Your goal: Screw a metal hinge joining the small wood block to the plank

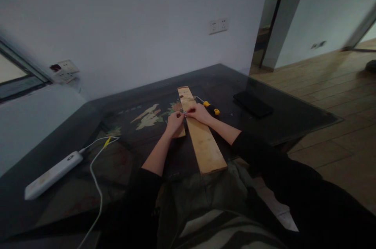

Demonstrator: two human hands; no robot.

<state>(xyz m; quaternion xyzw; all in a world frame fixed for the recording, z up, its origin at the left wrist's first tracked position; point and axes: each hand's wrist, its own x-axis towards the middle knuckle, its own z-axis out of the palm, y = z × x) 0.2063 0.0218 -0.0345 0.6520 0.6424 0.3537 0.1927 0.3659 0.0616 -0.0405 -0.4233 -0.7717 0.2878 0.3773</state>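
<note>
Black sleeves (279,172); pale, spotted plank (205,145).

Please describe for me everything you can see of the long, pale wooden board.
The long, pale wooden board is flat and straight-edged, with dark brown marks near its far end. It lies lengthwise away from the person on the dark, glossy table. The bare right hand is over its middle, apparently touching it; the bare left hand is at its left edge. Whether its near end overhangs is unclear.
</note>
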